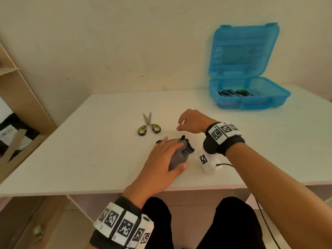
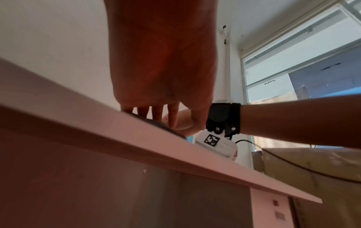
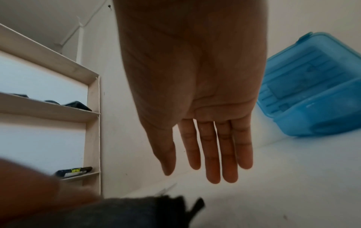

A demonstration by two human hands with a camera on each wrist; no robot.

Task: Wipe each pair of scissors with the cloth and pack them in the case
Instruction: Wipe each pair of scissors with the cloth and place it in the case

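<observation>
One pair of scissors (image 1: 149,125) with green-and-black handles lies shut on the white table (image 1: 89,150), blades pointing away. Just right of it and nearer to me is a bunched grey cloth (image 1: 181,153) (image 3: 136,212). My left hand (image 1: 166,153) (image 2: 156,114) rests on the cloth, fingers straight on top and thumb at its near edge. My right hand (image 1: 188,123) (image 3: 210,154) hovers empty above the table behind the cloth, fingers relaxed. The open blue case (image 1: 251,103) (image 3: 312,92) stands at the far right, with several scissors (image 1: 235,92) lying inside.
A wooden shelf unit (image 1: 21,90) (image 3: 91,108) stands left of the table against the wall. The case's lid (image 1: 242,51) leans back against the wall. The table's front edge (image 2: 175,154) runs just below my left wrist.
</observation>
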